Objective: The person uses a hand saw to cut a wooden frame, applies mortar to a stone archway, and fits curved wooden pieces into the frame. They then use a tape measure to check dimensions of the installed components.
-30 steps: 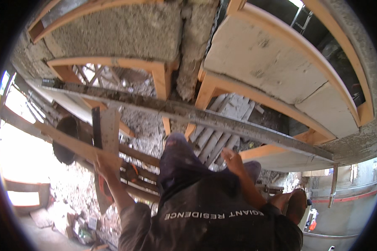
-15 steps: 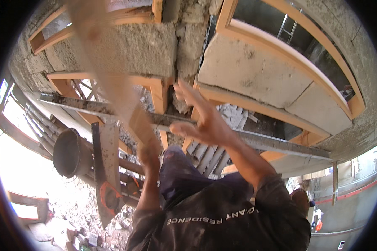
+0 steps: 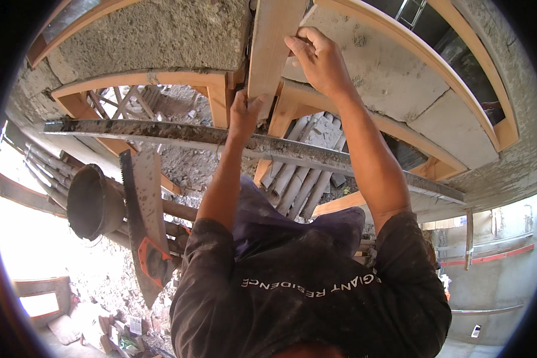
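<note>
A long flat wooden board [image 3: 273, 53] stands against the gap between two rough wall sections, its upper end out of the picture. My left hand [image 3: 244, 117] is closed on the lower end of this board, thumb across its face. Higher up, my right hand [image 3: 323, 62] is at the board's right edge with fingers curled and thumb against it; what lies behind the fingers is hidden. Wooden window frames flank the board, one on the left [image 3: 143, 78] and one on the right [image 3: 364, 122].
A narrow, dirt-covered beam [image 3: 191, 136] crosses in front of me below the hands. On the left hang a dark bucket [image 3: 92, 203] and a handsaw [image 3: 138, 221] with an orange handle beside a plank [image 3: 147, 179]. Bamboo poles [image 3: 295, 190] and rubble [image 3: 125, 277] lie below.
The board, blurred and tilted at the left before, now stands at the wall gap. My left hand has risen with it. My right hand, spread and apart before, has closed at its edge.
</note>
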Tool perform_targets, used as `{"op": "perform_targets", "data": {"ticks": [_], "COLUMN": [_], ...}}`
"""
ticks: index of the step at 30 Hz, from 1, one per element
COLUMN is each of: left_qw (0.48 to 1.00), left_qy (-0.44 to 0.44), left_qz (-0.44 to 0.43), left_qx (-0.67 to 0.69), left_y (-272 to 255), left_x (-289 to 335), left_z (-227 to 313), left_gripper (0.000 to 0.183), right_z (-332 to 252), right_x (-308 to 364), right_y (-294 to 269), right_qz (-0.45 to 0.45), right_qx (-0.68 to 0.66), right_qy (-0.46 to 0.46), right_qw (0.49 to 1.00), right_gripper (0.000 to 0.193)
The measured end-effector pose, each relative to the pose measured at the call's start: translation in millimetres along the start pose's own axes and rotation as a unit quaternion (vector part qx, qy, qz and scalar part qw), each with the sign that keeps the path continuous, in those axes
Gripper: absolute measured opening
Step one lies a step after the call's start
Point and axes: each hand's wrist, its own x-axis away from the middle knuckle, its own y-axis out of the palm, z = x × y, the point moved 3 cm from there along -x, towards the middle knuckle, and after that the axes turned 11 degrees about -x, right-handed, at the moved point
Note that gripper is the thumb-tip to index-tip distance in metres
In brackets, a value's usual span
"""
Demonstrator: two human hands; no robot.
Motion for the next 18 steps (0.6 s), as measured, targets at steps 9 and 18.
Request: {"op": "perform_targets", "data": {"ticks": [9, 18], "left_qw": [0.996, 1.0], "left_qy": [0.073, 0.016], "left_qz": [0.044, -0.008], "left_qx": [-0.03, 0.009], "left_y": [19, 23], "left_x": [-4, -18], "left_z": [10, 5], "left_gripper": [0.035, 0.033], "right_z": [20, 13], "right_x": [0, -4], "right_y": [-6, -5], "right_qz": [0.007, 0.052], "right_qx": [0.067, 0.094], "right_qy": [0.1, 0.078], "right_qw": [0.993, 0.991], "right_gripper": [0.028, 0.028]}}
